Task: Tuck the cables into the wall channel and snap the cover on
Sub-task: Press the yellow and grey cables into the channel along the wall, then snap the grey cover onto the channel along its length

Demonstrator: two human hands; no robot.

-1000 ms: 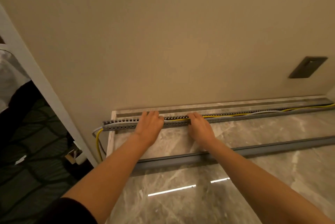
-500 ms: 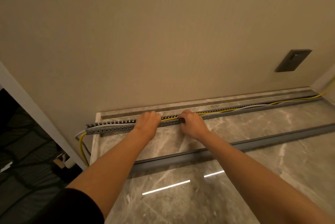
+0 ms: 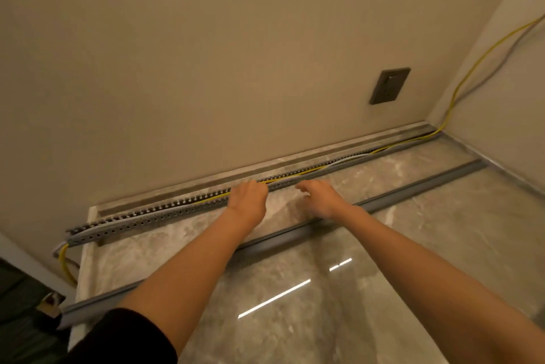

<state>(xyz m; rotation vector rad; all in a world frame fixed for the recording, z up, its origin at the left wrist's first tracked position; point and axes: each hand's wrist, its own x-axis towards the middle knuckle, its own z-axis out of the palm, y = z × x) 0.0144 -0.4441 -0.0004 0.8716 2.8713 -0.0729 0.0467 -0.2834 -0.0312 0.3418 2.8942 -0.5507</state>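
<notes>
While the left hand (image 3: 247, 198) is pressing fingers onto the yellow cable (image 3: 298, 173) in the channel (image 3: 147, 216), the right hand (image 3: 320, 197) is lifting away, fingers loosely spread and empty, suggesting tucking is advancing rightward.

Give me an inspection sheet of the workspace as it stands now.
Surface: polished marble floor, bare apart from the job's things.
Job's things: slotted channel along the wall base, open; cover lies loose on the floor, not fitted.
Clutter: nothing seen.
Hands: left hand on the channel; right hand just short of it, fingers curled.
Cables: yellow cable runs down the right wall into the channel and out its left end; white cable lies beside it.
Surroundings: beige wall, dark wall plate.
</notes>
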